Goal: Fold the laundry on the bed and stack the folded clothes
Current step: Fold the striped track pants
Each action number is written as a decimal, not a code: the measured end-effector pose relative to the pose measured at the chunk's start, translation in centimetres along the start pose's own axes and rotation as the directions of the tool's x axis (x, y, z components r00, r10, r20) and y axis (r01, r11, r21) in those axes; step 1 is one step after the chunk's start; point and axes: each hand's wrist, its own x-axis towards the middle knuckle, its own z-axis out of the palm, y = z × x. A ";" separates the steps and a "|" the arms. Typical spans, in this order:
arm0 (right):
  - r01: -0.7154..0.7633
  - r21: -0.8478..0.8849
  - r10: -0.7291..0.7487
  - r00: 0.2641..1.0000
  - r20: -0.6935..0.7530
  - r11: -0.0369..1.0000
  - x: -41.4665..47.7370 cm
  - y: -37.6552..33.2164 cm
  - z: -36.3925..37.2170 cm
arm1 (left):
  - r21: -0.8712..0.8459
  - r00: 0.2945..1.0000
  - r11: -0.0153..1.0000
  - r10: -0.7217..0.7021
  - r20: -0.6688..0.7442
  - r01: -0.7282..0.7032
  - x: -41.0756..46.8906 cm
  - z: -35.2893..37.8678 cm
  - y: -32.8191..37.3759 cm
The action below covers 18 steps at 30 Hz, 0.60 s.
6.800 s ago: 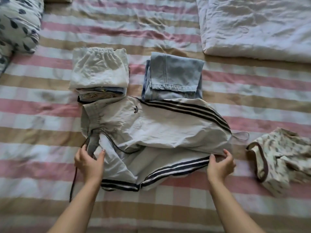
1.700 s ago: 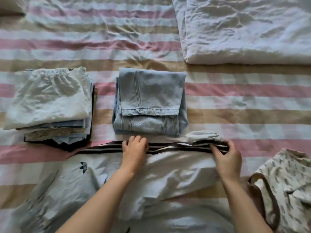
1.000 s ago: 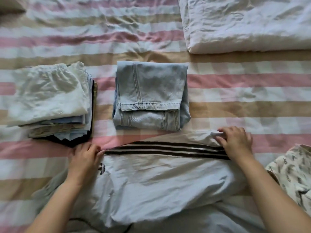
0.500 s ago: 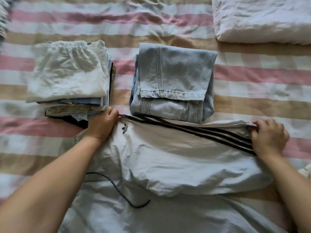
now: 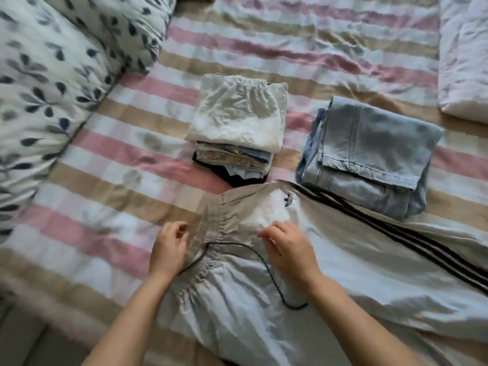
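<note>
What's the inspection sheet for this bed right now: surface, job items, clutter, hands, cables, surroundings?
Surface: striped bedsheet, wrinkled.
Job's things: track pants spread out, not stacked; stack of folded clothes; folded jeans beside it.
Clutter: nothing seen.
Hands: left hand and right hand at the pants' waistband; grip unclear, blurred.
Cables: nothing seen; only the drawstring lying loose.
Surroundings: leaf-print pillow left, white quilt right.
</note>
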 end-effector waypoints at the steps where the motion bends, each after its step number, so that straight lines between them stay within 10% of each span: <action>1: -0.002 -0.002 0.002 0.997 0.079 1.000 0.5 -1.3 1.8 | -0.005 0.995 0.997 -0.081 0.053 0.081 -1.0 -0.4 -1.3; 5: -0.062 -0.108 0.095 0.935 0.341 0.992 0.9 -5.2 7.9 | -0.033 0.940 0.960 -0.266 0.214 0.279 -5.3 -1.0 -5.3; 12: -0.325 0.033 0.286 0.872 0.398 0.945 -2.4 -8.8 11.7 | -0.029 0.906 0.924 -0.369 0.207 0.382 -9.6 -1.7 -6.0; 18: -0.805 0.571 0.420 0.579 0.699 0.160 -3.6 -10.9 10.7 | -0.534 0.827 0.656 -0.274 0.491 0.534 -11.1 -2.4 0.5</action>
